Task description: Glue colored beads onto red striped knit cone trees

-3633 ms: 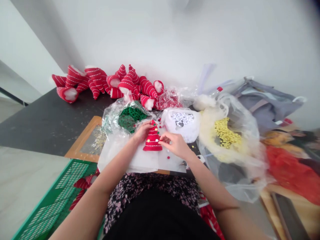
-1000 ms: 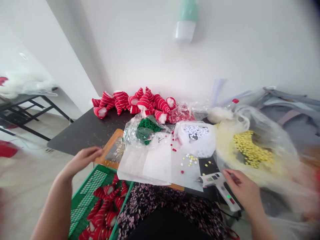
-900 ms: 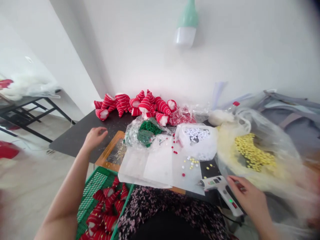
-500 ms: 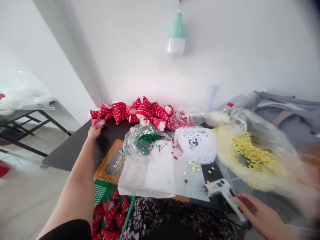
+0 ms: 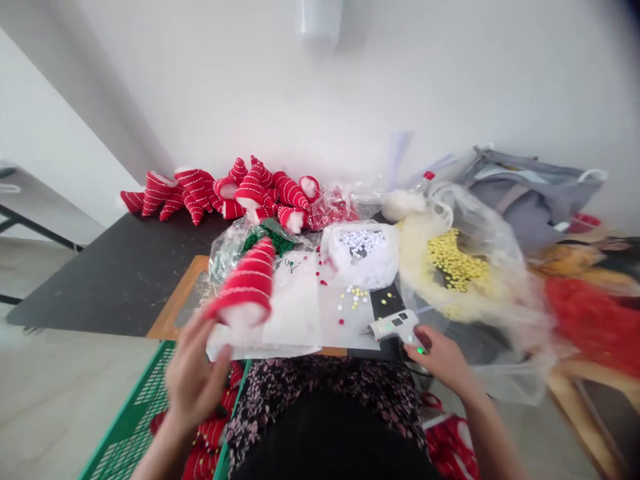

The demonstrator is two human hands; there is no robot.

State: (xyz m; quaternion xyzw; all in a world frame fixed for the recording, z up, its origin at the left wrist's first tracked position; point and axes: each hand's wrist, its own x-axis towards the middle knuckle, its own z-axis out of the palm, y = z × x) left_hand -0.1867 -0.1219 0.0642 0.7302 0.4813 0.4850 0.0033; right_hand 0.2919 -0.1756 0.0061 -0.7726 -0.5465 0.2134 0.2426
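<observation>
Held in my left hand (image 5: 195, 367) is a red stuffed fabric cone (image 5: 250, 275) with white stitched stripes. Its tip points up and its base, showing white stuffing, faces me. My fingers grip the cone near the base, slightly blurred. On the right, my right hand (image 5: 443, 357) is closed round the handle of a white glue gun (image 5: 397, 325) with a green light; its nozzle points left over the paper. Between them lies white paper (image 5: 293, 310), with small yellow, white and red pompoms (image 5: 356, 293) scattered to the right.
Red striped cones (image 5: 195, 190) are heaped along the wall. Bags of green pompoms (image 5: 267, 240), white pompoms (image 5: 363, 243) and yellow pompoms (image 5: 457, 260) stand behind the paper. A green crate (image 5: 135, 400) with more red cones is below the table (image 5: 105, 273). A grey bag (image 5: 530, 200) lies right.
My left hand has come from the heap at the far left to the front of the paper, bringing a red cone. My right hand stays at the glue gun. The view has tilted down.
</observation>
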